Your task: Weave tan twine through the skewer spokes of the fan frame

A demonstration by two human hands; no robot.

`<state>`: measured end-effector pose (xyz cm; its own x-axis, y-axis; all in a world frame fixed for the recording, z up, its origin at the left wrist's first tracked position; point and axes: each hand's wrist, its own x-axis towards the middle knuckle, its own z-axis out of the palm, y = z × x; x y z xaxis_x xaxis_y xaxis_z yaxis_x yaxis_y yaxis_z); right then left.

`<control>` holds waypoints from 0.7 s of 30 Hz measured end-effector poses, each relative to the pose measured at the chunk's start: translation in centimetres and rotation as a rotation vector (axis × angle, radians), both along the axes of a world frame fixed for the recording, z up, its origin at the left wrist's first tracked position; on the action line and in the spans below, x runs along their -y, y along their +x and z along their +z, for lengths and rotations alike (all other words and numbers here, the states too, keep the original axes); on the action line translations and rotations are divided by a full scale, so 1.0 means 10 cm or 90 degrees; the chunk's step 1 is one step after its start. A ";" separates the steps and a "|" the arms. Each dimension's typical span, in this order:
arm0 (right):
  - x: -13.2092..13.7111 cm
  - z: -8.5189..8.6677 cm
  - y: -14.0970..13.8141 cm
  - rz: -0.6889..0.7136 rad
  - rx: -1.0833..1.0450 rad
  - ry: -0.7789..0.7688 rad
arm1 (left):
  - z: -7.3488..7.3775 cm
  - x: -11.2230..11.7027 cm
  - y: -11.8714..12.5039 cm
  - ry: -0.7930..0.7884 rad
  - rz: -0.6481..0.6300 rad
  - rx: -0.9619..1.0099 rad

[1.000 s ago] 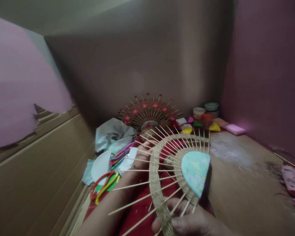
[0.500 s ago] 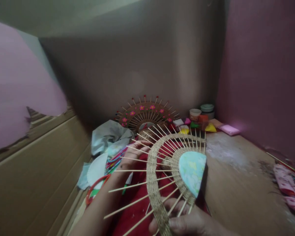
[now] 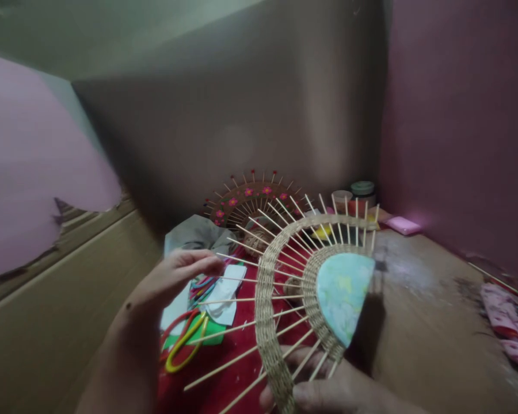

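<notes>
My right hand (image 3: 332, 388) grips the lower end of a half-round woven fan (image 3: 265, 293), thumb in front and fingers behind. Thin wooden sticks fan out from its semicircular centre (image 3: 345, 293), covered in pale blue-green patterned cloth. Two bands of twisted natural cord are woven across the sticks. My left hand (image 3: 194, 263) is raised at the fan's left side, close to the stick tips. Its fingers are pinched together; whatever lies between them is hidden. Behind the sticks a ball of brown cord (image 3: 255, 241) rests on red cloth (image 3: 246, 368).
A finished fan with pink flowers (image 3: 250, 195) leans at the back wall. Yellow-handled scissors (image 3: 185, 345), white paper (image 3: 228, 293) and grey cloth (image 3: 198, 230) lie left. Colourful packets, a pink one (image 3: 403, 225) among them, and a lidded tub (image 3: 362, 188) stand back right. Cardboard (image 3: 69, 305) walls the left.
My left hand has drawn back left from behind the fan's sticks, uncovering white paper and the yellow-handled scissors. The fan has turned and risen slightly, still in my right hand.
</notes>
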<state>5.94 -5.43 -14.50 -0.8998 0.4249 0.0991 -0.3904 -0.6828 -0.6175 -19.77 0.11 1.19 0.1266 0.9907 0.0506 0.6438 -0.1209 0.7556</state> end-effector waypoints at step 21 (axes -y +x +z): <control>0.10 0.26 -0.19 -0.338 0.162 0.356 | 0.05 0.30 0.98 0.390 0.016 -0.294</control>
<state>4.09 -6.40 -11.90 -0.6160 0.7495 0.2425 -0.3771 -0.0104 -0.9261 -9.96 -2.91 1.71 0.2456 0.8060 0.5386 0.8863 -0.4117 0.2120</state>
